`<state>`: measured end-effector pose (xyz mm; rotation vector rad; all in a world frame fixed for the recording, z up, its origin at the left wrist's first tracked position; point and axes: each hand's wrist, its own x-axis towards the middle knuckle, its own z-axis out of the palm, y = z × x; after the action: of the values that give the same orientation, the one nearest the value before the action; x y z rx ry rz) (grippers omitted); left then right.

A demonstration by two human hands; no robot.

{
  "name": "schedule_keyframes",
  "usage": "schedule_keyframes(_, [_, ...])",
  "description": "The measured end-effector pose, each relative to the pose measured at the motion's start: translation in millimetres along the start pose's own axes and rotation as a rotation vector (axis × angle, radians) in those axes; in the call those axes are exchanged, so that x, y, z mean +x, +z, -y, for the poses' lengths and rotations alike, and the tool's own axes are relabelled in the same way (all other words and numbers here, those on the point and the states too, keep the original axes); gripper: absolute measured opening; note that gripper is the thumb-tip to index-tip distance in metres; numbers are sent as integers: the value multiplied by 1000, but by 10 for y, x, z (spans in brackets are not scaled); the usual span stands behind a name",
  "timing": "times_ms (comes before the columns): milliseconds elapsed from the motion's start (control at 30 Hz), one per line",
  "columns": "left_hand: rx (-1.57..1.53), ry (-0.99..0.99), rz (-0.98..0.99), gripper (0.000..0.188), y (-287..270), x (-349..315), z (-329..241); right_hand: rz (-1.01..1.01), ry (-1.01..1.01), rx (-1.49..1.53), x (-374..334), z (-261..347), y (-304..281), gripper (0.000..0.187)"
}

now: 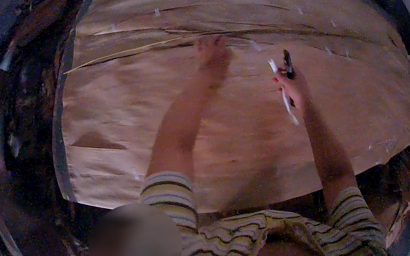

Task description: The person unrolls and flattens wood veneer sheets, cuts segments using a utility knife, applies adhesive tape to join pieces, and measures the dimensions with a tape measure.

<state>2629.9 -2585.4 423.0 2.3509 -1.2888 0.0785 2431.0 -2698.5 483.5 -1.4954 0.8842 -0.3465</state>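
A large, thin brown wood veneer sheet (247, 121) is spread out before me, with long dark splits across its far part. My left hand (213, 53) rests on the sheet at one of these splits, fingers spread on the wood. A thin pale strip (122, 53) lies along that split, running from the left edge to beside my left fingers. My right hand (293, 90) is closed above the sheet, to the right. It holds a narrow white strip (287, 105) and a short dark tool (288, 62) whose kind is too blurred to tell.
Small white pieces (157, 12) like bits of tape sit on the veneer in several places near the splits. A dark loose flap or gap (96, 139) shows at the sheet's left. Dark clutter (19, 137) lies beyond the left edge, and wood scraps (406, 211) at lower right.
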Motion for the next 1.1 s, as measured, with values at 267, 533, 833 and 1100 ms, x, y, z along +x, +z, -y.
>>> schedule_keyframes(267, [209,-1,-1,41,-639,-145,1644,170,43,-16,59,50,839,22])
schedule_keyframes(533, [119,89,-70,39,-1067,95,1113,351,165,318,1048,318,1554,21])
schedule_keyframes(833, [-11,25,-31,39,-1029,99,1192,-149,-438,-730,1563,644,1785,29])
schedule_keyframes(1100, [15,46,-122,39,-989,114,1305,-548,-928,-1096,1870,1212,1671,32])
